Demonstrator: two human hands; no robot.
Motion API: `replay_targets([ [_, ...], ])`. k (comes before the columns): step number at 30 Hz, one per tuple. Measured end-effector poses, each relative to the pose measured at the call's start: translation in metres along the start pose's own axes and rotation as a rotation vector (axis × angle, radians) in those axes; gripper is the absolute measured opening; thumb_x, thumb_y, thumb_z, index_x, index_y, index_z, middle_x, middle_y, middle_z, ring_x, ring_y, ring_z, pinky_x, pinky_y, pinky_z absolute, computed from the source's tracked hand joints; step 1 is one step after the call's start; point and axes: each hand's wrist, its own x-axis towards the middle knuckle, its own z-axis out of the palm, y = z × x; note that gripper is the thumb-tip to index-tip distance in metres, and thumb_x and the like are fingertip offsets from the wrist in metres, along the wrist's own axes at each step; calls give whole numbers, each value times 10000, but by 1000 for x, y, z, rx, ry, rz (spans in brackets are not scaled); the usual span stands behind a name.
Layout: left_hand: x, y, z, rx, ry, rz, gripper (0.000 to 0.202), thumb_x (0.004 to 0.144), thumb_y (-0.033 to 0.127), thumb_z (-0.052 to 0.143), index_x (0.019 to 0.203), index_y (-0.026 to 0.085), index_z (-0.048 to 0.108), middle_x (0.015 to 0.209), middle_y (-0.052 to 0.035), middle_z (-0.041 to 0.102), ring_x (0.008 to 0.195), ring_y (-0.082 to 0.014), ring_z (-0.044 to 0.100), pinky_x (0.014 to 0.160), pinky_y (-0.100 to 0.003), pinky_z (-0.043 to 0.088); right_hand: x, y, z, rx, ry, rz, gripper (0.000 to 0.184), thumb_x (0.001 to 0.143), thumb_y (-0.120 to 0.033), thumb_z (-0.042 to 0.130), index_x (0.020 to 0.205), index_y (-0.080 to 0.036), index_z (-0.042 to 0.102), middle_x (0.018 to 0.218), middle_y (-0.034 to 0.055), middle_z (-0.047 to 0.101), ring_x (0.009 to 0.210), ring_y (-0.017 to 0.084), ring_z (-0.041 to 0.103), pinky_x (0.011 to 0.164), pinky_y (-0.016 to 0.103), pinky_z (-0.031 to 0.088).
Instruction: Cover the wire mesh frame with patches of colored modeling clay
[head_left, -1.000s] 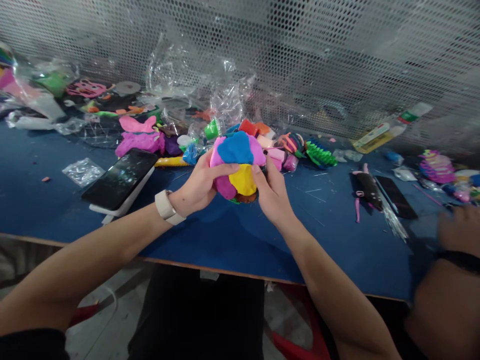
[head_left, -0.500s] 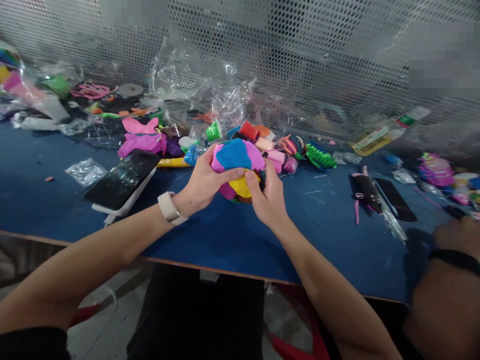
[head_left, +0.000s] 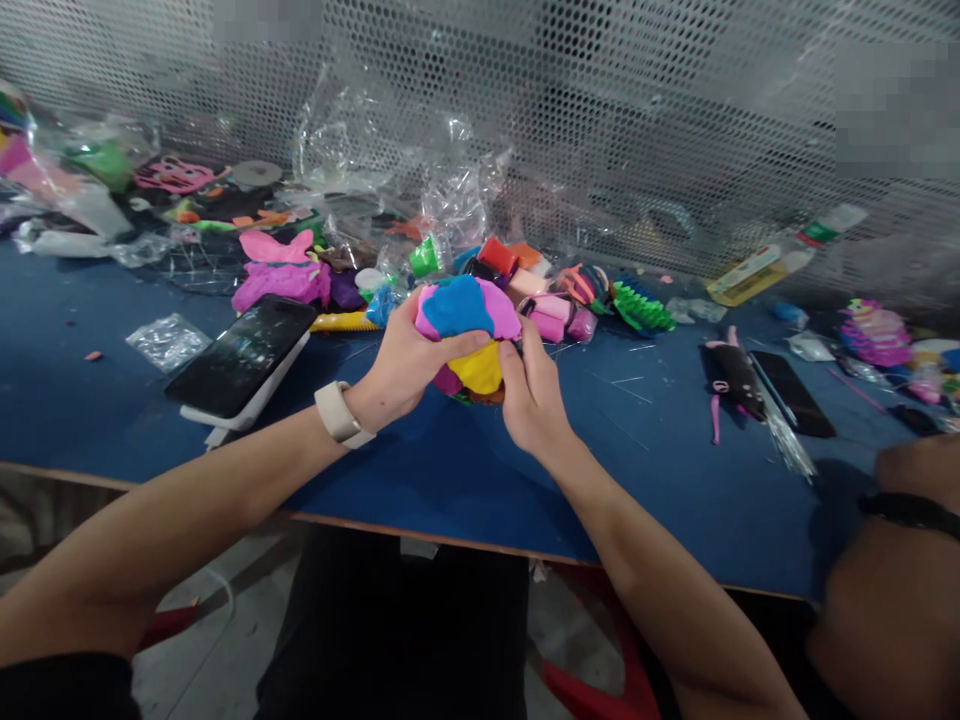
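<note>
A lump of many-coloured modelling clay [head_left: 466, 318], blue and pink on top and yellow and magenta below, is held just above the blue table [head_left: 450, 470]. My left hand [head_left: 401, 365], with a white watch on its wrist, wraps round the lump's left side, thumb across the front. My right hand [head_left: 530, 398] presses on its right side with bent fingers. Both hands squeeze the lump between them.
A black phone on a white case [head_left: 241, 358] lies left of my hands. Clay pieces, moulds and crumpled clear wrap [head_left: 390, 200] crowd the back of the table before a perforated metal screen. Another person's arm [head_left: 896, 560] is at the right, near a second phone [head_left: 795, 392].
The lump has been squeezed smaller and flatter between my hands. My right fingers have curled further onto it. The other person's hand at the right has pulled back a little.
</note>
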Motion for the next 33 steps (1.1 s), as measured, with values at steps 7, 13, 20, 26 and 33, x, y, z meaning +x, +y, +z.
replay_targets([
  [7,2,-3,-3,61,76,62,738,614,260,1102,1200,240,653,1170,-17,748,1075,-218,741,986,-348,601,3,1,-1,8,-37,1,455,1196,-532,487,1560,-288,610,1524,129,767,1386,326,756,1195,577,638],
  [13,1,-2,-4,91,98,72,817,617,283,1112,1282,260,638,1212,-19,733,1157,-239,739,1039,-359,603,3,1,0,44,-35,24,508,1190,-628,495,1543,-288,630,1529,130,767,1389,320,758,1198,556,638],
  [20,-3,6,4,-16,-84,-11,746,736,349,1064,1358,268,661,1356,-84,768,1357,-330,737,1150,-461,611,11,17,-1,184,123,174,669,1111,-803,534,1561,-321,641,1508,129,775,1442,337,733,1175,565,658],
  [26,0,-4,-1,-27,-183,-41,563,916,444,946,1393,258,713,1487,-94,765,1404,-290,725,1217,-421,602,13,12,-5,170,36,130,783,970,-787,799,1521,-258,628,1506,173,771,1339,348,774,1182,570,651],
  [33,1,-4,-2,-32,-181,-60,476,952,435,888,1387,294,757,1385,-60,808,1433,-293,715,1278,-468,577,16,7,-9,140,3,112,809,916,-791,854,1471,-246,632,1500,189,769,1360,353,759,1206,593,631],
])
